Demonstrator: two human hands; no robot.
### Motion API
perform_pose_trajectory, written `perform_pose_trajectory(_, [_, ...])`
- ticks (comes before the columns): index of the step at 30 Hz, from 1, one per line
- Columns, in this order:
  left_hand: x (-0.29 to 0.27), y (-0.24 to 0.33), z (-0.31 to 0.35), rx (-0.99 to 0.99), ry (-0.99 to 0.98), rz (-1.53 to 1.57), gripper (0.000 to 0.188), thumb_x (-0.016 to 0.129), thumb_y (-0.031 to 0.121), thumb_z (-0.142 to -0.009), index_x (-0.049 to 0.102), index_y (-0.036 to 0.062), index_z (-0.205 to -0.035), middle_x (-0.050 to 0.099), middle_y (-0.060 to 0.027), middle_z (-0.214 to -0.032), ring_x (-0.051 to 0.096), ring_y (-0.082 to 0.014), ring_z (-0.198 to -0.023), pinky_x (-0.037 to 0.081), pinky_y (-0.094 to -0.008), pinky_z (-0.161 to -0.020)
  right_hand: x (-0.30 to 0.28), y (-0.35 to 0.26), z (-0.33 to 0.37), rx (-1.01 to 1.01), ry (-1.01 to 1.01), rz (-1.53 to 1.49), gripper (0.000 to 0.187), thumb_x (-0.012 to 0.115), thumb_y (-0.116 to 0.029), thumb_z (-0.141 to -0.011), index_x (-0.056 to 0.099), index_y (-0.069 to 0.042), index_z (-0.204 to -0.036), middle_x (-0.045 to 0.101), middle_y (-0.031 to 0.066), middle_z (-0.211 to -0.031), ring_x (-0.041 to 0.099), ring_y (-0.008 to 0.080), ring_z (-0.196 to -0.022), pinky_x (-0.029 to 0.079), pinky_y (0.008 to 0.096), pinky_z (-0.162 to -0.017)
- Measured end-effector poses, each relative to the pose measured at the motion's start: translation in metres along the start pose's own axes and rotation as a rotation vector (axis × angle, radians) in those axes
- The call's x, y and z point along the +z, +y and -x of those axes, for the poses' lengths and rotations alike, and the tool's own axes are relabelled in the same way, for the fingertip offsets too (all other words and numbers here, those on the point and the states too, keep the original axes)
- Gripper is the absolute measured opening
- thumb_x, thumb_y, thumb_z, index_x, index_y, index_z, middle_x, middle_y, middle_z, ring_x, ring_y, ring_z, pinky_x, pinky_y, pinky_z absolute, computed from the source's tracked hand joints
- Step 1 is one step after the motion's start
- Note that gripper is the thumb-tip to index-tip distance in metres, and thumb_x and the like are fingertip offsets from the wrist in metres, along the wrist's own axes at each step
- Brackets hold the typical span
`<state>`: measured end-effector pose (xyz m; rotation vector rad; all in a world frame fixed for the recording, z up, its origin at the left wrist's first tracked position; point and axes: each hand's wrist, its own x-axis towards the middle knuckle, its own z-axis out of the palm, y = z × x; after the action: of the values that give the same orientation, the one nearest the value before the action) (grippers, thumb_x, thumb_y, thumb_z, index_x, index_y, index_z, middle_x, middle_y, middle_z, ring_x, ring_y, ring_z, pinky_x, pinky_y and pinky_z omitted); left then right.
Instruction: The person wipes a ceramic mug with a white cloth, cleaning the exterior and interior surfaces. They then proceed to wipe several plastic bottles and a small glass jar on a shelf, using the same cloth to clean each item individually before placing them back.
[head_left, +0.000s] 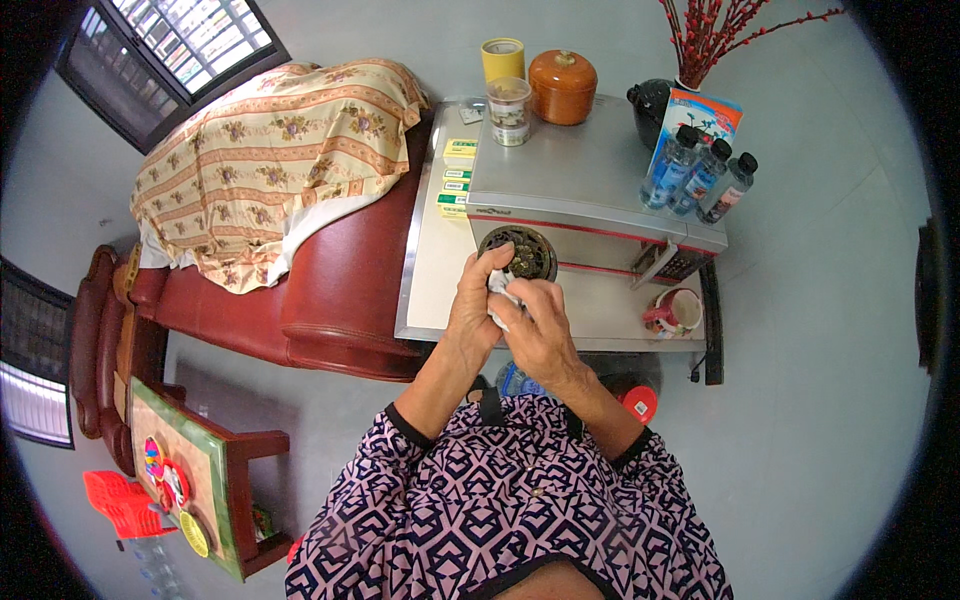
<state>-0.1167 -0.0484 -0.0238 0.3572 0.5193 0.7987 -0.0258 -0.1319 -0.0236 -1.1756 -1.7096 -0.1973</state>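
Observation:
In front of me, above the near part of the white-topped table [430, 290], I hold a round, dark bronze-coloured openwork lid [535, 245] with a raised ornament in its middle. My left hand [472, 305] grips it from the left, thumb across its near side. My right hand [542, 325] pinches a crumpled white cloth or tissue [503, 290] against the lid's near edge. The fingers under the lid are hidden. Just beyond it is a silver box-shaped appliance [590, 185] with a red-trimmed front and a handle.
An orange lidded pot [563, 88], a clear container [510, 110] and three bottles [690, 178] stand on the appliance. Yellow-green boxes [453, 195] lie left of it, a mug [675, 312] right. A red sofa [330, 290] adjoins the table's left side; a low table [190, 420] stands lower left.

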Motion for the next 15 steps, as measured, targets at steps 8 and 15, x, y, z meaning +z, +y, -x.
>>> perform_pose_trajectory(8, [0.021, 0.001, 0.014, -0.021, -0.03, 0.128, 0.036, 0.065, 0.02, -0.08, 0.056, 0.0092, -0.113, 0.063, -0.0078, -0.108, 0.06, -0.0235, -0.099, 0.049, -0.0412, -0.09, -0.014, 0.017, -0.008, 0.407, 0.263, -0.165, 0.036, 0.055, 0.005, -0.074, 0.056, -0.001, -0.109, 0.05, 0.0162, -0.104, 0.052, 0.0307, -0.097, 0.043, 0.0363, -0.084])
perform_pose_trajectory(15, [0.028, -0.006, 0.014, -0.008, -0.064, 0.168, 0.04, 0.063, 0.025, -0.083, 0.053, 0.0102, -0.118, 0.06, -0.0073, -0.115, 0.057, -0.0238, -0.107, 0.045, -0.0442, -0.096, -0.004, 0.036, -0.024, 0.999, 0.367, -0.632, 0.028, 0.044, -0.014, -0.09, 0.054, 0.005, -0.108, 0.053, 0.0173, -0.101, 0.054, 0.0265, -0.094, 0.043, 0.034, -0.082])
